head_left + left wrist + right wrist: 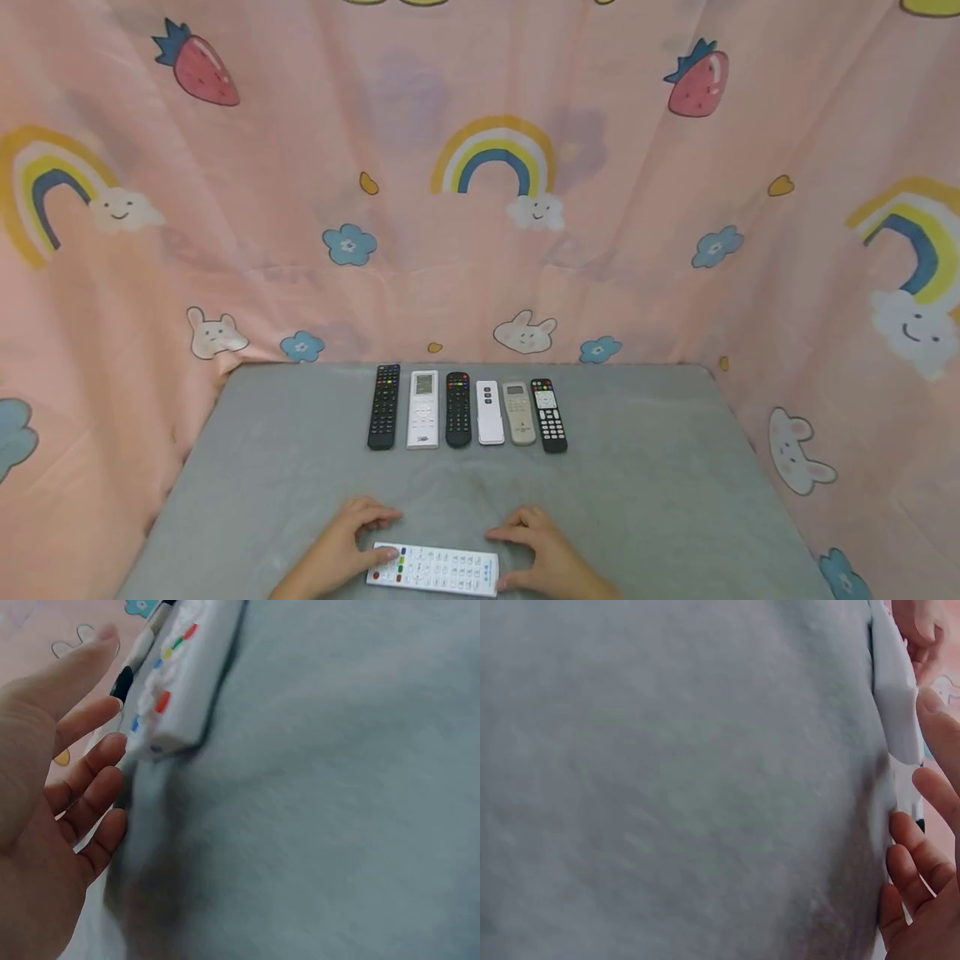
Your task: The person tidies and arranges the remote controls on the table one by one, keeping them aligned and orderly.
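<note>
A white remote control [442,572] with many buttons, some of them coloured, lies crosswise on the grey cloth near the front. At its left end is my left hand [347,540], the thumb overlapping the coloured buttons in the head view and the other fingers loosely bent beyond the far edge. My right hand [546,553] sits by the right end, thumb tip right at the corner, fingers spread apart from it. In the left wrist view, the remote's end [176,731] appears beside relaxed fingers with nothing between them. The right wrist view shows the thumb close to the remote's white side [900,712].
Farther back, several remotes stand in a row: a long black one [384,408], a white one with a screen [423,410], others white, beige and black, ending with a black-and-white one [550,415]. A pink patterned curtain [420,292] borders the grey table [652,467].
</note>
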The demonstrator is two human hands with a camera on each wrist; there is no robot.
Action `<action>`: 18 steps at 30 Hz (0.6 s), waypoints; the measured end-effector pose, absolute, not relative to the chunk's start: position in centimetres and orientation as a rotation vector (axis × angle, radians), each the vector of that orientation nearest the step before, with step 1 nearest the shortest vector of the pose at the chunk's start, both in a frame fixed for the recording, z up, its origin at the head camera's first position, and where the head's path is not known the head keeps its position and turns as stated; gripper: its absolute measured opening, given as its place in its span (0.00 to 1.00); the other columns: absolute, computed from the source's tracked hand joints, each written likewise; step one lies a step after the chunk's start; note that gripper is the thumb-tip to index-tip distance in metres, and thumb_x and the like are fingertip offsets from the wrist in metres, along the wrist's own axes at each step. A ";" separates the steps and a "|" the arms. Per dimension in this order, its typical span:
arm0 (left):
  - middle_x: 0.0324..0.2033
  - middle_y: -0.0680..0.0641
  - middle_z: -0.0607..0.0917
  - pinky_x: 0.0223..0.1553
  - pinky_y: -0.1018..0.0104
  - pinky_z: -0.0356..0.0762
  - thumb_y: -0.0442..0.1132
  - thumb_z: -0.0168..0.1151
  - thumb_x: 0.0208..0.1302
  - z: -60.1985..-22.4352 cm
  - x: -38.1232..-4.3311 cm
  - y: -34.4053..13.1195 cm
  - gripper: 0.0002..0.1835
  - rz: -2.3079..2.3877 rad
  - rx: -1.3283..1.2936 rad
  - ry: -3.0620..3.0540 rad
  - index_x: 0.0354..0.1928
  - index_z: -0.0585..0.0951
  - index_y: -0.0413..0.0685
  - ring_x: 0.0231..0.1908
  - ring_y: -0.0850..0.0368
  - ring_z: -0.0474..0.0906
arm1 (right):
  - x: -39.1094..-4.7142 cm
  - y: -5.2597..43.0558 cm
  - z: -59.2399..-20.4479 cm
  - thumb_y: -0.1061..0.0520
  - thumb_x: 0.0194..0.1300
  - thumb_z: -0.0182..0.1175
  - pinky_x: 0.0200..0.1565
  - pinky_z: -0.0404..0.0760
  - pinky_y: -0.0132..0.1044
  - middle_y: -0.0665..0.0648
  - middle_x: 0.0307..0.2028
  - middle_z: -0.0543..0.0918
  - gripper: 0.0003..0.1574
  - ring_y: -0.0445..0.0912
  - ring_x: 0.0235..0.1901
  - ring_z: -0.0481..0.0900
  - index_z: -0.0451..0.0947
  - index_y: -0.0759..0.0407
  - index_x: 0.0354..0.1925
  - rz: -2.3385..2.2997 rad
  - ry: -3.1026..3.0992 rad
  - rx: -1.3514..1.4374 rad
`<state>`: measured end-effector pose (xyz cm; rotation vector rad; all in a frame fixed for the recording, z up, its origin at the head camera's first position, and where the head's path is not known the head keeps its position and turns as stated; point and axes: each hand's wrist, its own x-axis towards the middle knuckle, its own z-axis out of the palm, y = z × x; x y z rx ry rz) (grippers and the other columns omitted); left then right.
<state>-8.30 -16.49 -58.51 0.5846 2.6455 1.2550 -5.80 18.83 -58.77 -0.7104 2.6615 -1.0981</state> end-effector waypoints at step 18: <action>0.49 0.64 0.75 0.53 0.60 0.73 0.65 0.75 0.41 -60.0 -5.7 -18.5 0.31 0.948 0.502 2.750 0.51 0.82 0.72 0.51 0.62 0.66 | -4.8 18.0 -58.7 0.28 0.42 0.71 0.46 0.69 0.36 0.38 0.44 0.72 0.37 0.34 0.45 0.63 0.82 0.31 0.53 -0.942 2.703 -0.678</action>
